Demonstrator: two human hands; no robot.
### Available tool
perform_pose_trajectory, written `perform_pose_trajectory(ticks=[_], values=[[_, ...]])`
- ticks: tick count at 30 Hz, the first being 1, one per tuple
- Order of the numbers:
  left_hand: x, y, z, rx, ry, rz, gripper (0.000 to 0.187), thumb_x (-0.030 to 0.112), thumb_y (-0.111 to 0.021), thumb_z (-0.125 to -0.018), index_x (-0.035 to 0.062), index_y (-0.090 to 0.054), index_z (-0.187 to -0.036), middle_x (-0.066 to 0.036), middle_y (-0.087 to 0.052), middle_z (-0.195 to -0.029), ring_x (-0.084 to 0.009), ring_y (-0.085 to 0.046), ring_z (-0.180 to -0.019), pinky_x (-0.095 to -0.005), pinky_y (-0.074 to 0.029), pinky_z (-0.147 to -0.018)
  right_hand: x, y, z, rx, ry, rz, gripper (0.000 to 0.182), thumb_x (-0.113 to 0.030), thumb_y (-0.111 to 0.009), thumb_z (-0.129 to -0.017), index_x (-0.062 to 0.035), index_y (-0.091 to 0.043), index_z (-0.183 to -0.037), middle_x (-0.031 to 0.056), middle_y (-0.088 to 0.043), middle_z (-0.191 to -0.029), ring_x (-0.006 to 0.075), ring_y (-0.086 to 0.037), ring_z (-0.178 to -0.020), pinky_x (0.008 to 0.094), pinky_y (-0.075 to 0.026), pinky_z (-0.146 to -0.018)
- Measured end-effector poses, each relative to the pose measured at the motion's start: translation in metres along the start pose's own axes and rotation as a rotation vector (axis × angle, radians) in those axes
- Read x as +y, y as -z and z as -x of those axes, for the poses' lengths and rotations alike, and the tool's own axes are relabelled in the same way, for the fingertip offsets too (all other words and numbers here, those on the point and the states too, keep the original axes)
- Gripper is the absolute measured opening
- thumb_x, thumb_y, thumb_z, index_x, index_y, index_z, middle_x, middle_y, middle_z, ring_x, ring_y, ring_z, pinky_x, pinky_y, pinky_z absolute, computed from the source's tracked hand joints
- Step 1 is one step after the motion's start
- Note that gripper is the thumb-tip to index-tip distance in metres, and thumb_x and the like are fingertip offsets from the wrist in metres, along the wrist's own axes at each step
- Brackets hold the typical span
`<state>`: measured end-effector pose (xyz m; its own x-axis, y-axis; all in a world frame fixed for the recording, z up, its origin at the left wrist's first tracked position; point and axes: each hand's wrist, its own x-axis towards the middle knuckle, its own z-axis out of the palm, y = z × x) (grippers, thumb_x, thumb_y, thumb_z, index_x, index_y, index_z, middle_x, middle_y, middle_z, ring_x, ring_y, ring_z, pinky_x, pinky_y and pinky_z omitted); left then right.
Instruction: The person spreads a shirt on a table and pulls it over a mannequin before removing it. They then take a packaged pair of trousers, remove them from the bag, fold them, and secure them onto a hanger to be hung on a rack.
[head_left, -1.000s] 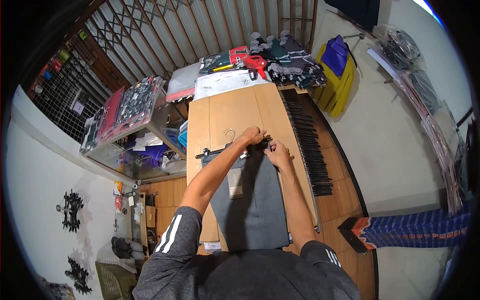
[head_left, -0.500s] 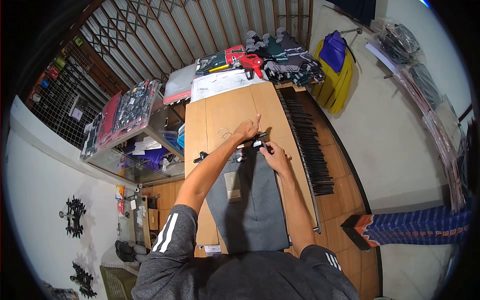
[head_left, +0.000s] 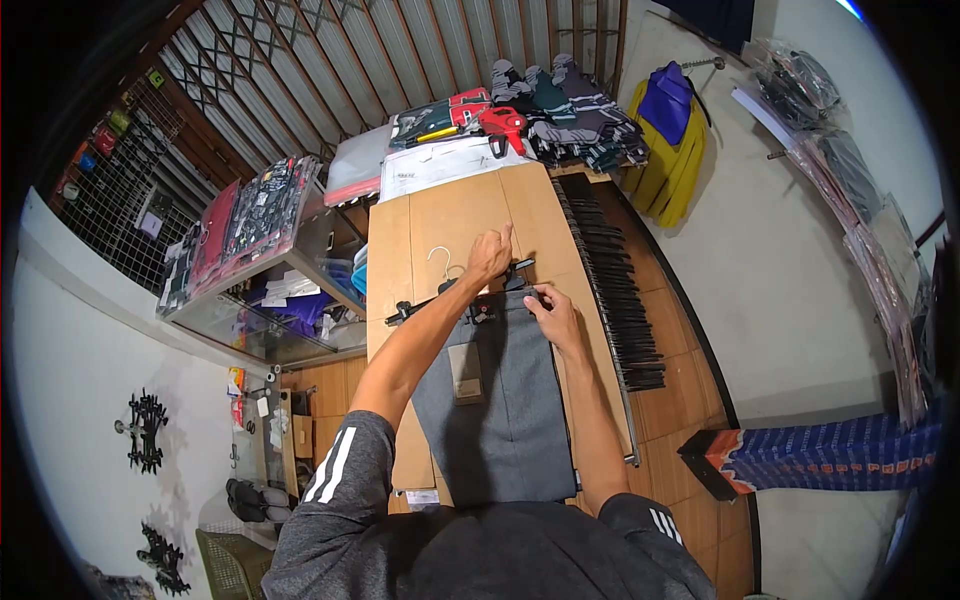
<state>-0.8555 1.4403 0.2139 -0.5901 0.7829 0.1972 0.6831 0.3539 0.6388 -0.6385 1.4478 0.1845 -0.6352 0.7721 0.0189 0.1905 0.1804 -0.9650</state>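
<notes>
Grey trousers (head_left: 515,400) lie folded on the brown cardboard table top (head_left: 460,215), waistband away from me. A tan tag (head_left: 465,374) rests on them. A black clip hanger (head_left: 403,312) with a metal hook (head_left: 439,260) lies across the waistband, partly under my left forearm. My left hand (head_left: 490,254) is at the hanger's right part, closed, with its thumb pointing away; what its fingers hold is hidden. My right hand (head_left: 553,314) pinches the right corner of the waistband, just below the hanger's right clip (head_left: 522,268).
Black hangers (head_left: 615,290) hang in a row along the table's right edge. Papers (head_left: 435,168) and a red tool (head_left: 503,128) lie at the far end, beside folded clothes (head_left: 575,110). A glass case (head_left: 290,290) with packaged garments stands at left.
My left hand has shifted slightly toward me. The hanger's hook now stands out more clearly, and the right clip shows apart from the waistband. My right hand has moved slightly toward me.
</notes>
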Motion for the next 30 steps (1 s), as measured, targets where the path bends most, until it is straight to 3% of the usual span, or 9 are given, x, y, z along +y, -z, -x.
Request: perform_pose_trajectory(ticks=[9, 15, 18, 26, 29, 30], values=[[0.016, 0.006, 0.012, -0.013, -0.024, 0.034, 0.07, 0.041, -0.041, -0.105, -0.0103, -0.059, -0.06, -0.037, -0.054, -0.063, -0.0526, -0.061, -0.065, -0.0566, -0.048, -0.067, 0.009, -0.007, -0.003, 0.076, 0.025, -0.11, 0.032, -0.032, -0.075, -0.083, -0.0073, -0.071, -0.103, 0.0078, -0.075, -0.09, 0.0235, -0.07, -0.088, 0.0382, -0.048, -0.089], [0.034, 0.019, 0.021, -0.004, -0.045, 0.049, 0.071, 0.041, -0.04, -0.105, -0.0097, -0.057, -0.058, -0.035, -0.053, -0.06, -0.0514, -0.061, -0.062, -0.0558, -0.048, -0.064, 0.006, -0.008, -0.006, 0.118, 0.022, -0.254, 0.019, -0.018, -0.076, -0.084, -0.0026, -0.072, -0.093, 0.0028, -0.069, -0.077, 0.0106, -0.062, -0.071, 0.0276, -0.048, -0.072], [0.036, 0.02, 0.023, 0.001, -0.044, 0.061, 0.071, 0.041, -0.04, -0.105, -0.0095, -0.058, -0.058, -0.035, -0.053, -0.06, -0.0514, -0.061, -0.062, -0.0559, -0.048, -0.063, 0.005, -0.006, -0.008, 0.063, -0.017, -0.355, 0.012, -0.01, -0.075, -0.085, -0.0023, -0.072, -0.094, -0.0014, -0.066, -0.079, 0.0071, -0.058, -0.072, 0.0231, -0.046, -0.069], [0.04, 0.018, 0.028, -0.015, -0.09, 0.054, 0.07, 0.041, -0.04, -0.105, -0.0091, -0.06, -0.06, -0.036, -0.055, -0.063, -0.0518, -0.061, -0.063, -0.0561, -0.049, -0.063, 0.002, 0.009, -0.011, -0.053, -0.139, -0.583, 0.009, -0.008, -0.078, -0.082, -0.0018, -0.075, -0.087, -0.001, -0.07, -0.081, 0.0073, -0.06, -0.073, 0.0231, -0.046, -0.072], [0.05, 0.016, 0.042, 0.028, -0.246, 0.0, 0.07, 0.041, -0.041, -0.105, -0.0093, -0.062, -0.062, -0.036, -0.058, -0.067, -0.0515, -0.063, -0.067, -0.0559, -0.05, -0.063, 0.005, 0.014, -0.013, -0.058, -0.147, -0.581, 0.009, -0.009, -0.079, -0.082, -0.0018, -0.075, -0.087, -0.0003, -0.07, -0.081, 0.0072, -0.06, -0.074, 0.0228, -0.046, -0.072], [0.049, 0.013, 0.043, 0.018, -0.194, 0.002, 0.067, 0.041, -0.042, -0.105, -0.0085, -0.064, -0.065, -0.034, -0.059, -0.066, -0.0514, -0.063, -0.066, -0.0561, -0.05, -0.063, 0.006, 0.014, -0.014, -0.052, -0.142, -0.567, 0.01, -0.009, -0.079, -0.082, -0.0017, -0.075, -0.087, 0.0, -0.07, -0.081, 0.0072, -0.06, -0.074, 0.0227, -0.046, -0.072]])
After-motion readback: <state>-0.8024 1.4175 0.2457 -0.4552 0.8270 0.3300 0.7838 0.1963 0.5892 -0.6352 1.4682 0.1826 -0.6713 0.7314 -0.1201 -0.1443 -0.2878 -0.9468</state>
